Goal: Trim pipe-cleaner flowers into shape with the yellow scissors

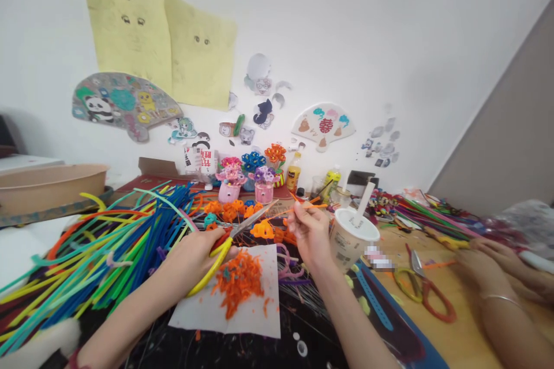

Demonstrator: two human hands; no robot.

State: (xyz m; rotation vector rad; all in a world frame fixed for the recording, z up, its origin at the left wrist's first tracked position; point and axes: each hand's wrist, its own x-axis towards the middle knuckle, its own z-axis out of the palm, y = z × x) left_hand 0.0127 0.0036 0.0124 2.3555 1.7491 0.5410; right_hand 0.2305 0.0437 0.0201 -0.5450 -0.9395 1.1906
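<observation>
My left hand (201, 253) is closed around the yellow and red handles of a pair of scissors (251, 220), whose blades point up and to the right. Thumb and fingers of my right hand (309, 230) pinch an orange pipe cleaner (296, 199) near the blade tips. A gap shows between blades and fingers. Below my hands lies a heap of orange fuzz clippings (240, 282) on a white sheet of paper (266, 323). Behind it sit several orange pipe-cleaner pieces (262, 230).
Bundled coloured pipe cleaners (142, 242) spread at left. A lidded drink cup (352, 239) with a straw stands beside my right wrist. Pipe-cleaner flower pots (264, 187) line the back. A second pair of scissors (426, 291) lies at right, near another person's hands (485, 271).
</observation>
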